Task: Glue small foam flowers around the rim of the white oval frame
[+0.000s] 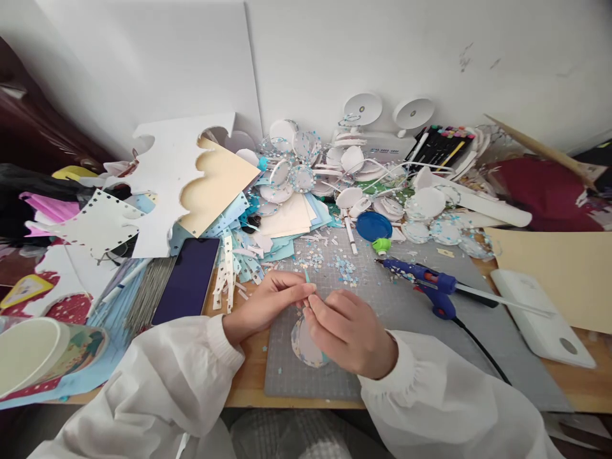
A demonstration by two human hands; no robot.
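Note:
My left hand [268, 303] and my right hand [347, 331] meet over a grey cutting mat [382, 319], both in white sleeves. Between them I hold a clear round disc [303, 347] filled with white and pale-blue confetti. My right hand covers most of the disc and grips its upper edge. My left fingertips pinch a thin teal stick [306, 275] that pokes up where the fingers meet, at the disc's top. Loose confetti [344, 264] lies on the mat just beyond my hands.
A blue glue gun [428, 280] with a black cord lies right of my hands. A dark phone [188, 280] lies to the left. Further back: a blue lid [373, 225], several finished discs [301, 177], paper scraps, markers [442, 145], white foam board [167, 166].

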